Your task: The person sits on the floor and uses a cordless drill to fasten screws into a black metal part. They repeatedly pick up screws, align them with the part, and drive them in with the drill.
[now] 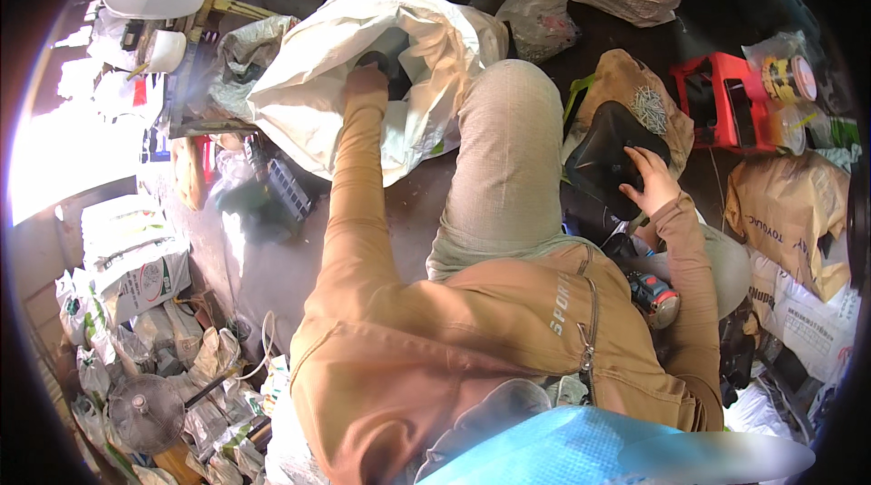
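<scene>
At the far left a round fan [145,412] stands among plastic bags, below a pale stack of sacks [136,249] by the bright opening. Next, a large white sack [295,108] gapes wide, dark pieces [399,58] showing inside it. The left hand [366,83] reaches into its mouth, against a dark rounded piece; its fingers are hidden, so I cannot tell whether they pinch that piece or merely touch it.

Right of the raised knee [510,136], a glossy black part [606,147] sits near the person's other leg, just in front of a brown bag [617,72] with a heap of loose screws [648,110] on it. The right hand [651,181] lies on the part's right edge, fingers spread over the surface. Nearer the body, a power drill [653,296] rests unheld. Farther right stand a red plastic crate [746,113] and a brown paper sack [780,204].

As I judge it, the work is partway: one black part is out beside the screws, while the dark pieces in the white sack remain to be dealt with. Whether any screw is fixed in the black part cannot be told.
</scene>
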{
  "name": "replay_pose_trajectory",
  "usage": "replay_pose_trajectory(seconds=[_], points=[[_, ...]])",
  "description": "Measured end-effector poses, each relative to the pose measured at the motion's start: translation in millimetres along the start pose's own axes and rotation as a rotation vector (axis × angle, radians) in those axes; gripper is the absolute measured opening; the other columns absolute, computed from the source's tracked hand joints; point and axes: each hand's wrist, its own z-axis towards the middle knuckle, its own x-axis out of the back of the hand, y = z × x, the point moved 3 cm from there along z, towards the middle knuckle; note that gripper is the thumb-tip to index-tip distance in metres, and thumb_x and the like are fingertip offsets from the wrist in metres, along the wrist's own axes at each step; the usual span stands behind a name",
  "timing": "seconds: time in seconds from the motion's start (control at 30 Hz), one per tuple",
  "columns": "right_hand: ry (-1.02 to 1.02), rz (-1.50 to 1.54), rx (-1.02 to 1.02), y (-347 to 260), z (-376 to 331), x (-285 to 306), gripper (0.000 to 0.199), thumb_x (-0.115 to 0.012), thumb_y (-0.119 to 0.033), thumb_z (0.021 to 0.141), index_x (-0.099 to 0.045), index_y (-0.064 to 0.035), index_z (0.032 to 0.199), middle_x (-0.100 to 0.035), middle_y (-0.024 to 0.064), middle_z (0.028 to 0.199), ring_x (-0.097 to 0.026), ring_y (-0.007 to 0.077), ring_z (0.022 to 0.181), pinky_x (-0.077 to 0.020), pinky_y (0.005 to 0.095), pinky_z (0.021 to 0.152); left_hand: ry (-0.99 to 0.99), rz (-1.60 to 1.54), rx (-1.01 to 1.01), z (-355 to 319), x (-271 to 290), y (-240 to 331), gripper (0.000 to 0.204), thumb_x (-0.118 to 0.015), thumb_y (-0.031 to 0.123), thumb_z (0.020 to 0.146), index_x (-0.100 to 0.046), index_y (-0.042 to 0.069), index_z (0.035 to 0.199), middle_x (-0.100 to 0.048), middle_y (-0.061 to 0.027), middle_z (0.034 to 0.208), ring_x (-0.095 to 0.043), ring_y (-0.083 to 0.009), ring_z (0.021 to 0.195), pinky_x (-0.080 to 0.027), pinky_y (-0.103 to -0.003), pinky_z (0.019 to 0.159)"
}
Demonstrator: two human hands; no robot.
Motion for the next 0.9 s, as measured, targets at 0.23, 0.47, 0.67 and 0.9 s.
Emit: replay_pose_trajectory(seconds=[0.23,0.47,0.67,0.9], points=[[0.445,0.247,0.176,-28,-19,48,0.042,-0.069,-0.008,0.077,-0.057,-0.0038,0.118,-0.059,0.0133,0.111,-0.058,0.0281,0.104,-0.0451,0.0334,0.090,0.452,-0.237,-0.676,-155,158,70,0.053,-0.078,0.015,0.063,-0.065,0.016,0.114,-0.062,-0.0093,0.106,-0.055,-0.0287,0.097,-0.046,-0.037,0.088],[0.261,1.578,0.079,-47,-33,54,0.035,-0.056,-0.017,0.093,-0.053,0.0001,0.124,-0.063,0.0112,0.109,-0.063,0.0149,0.086,-0.0528,0.0276,0.073,0.634,-0.286,-1.416,-259,196,248,0.055,-0.070,0.009,0.054,-0.065,0.014,0.109,-0.059,-0.0050,0.103,-0.055,-0.0259,0.095,-0.048,-0.038,0.083],[0.598,1.597,-0.192,-6,-45,63,0.034,-0.063,-0.014,0.087,-0.057,-0.0061,0.119,-0.065,0.0012,0.101,-0.064,0.0105,0.086,-0.0546,0.0252,0.070,0.338,-0.609,-1.625,-263,163,313,0.070,-0.080,0.012,0.050,-0.059,0.010,0.117,-0.053,-0.0093,0.116,-0.050,-0.0284,0.108,-0.044,-0.038,0.091],[0.281,1.662,-0.419,6,-64,-1,0.030,-0.060,-0.015,0.088,-0.055,-0.0030,0.115,-0.060,0.0062,0.104,-0.060,0.0193,0.095,-0.0559,0.0369,0.072,-1.029,-1.286,-0.307,-230,60,300,0.039,-0.071,0.011,0.081,-0.058,-0.003,0.115,-0.064,-0.0088,0.097,-0.060,-0.0145,0.082,-0.050,-0.023,0.070]])
